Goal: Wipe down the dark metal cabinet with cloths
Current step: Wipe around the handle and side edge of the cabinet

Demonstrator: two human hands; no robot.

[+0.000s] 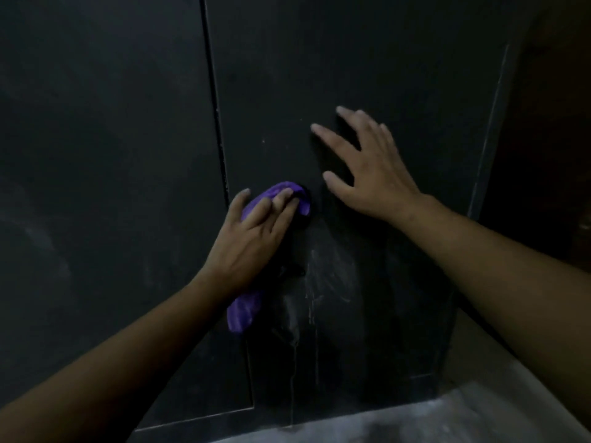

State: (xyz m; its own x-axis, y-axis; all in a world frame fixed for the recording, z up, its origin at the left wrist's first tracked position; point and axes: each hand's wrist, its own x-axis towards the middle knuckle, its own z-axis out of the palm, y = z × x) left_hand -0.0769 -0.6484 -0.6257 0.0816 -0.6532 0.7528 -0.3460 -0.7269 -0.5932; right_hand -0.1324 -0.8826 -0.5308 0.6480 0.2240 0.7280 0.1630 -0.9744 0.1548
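Your left hand [252, 241] presses a purple cloth [303, 203] against the dark cabinet [383, 59], fingers laid nearly straight over it, not clenched. The cloth runs lengthwise under your palm, one end past your fingertips, the other hanging below your wrist. Your right hand [371, 174] rests just right of it, released, fingers spread on the metal. A vertical seam [217, 123] runs just left of your left hand. Pale streaks [326, 276] lie below both hands, and the floor [447, 420] lower still.
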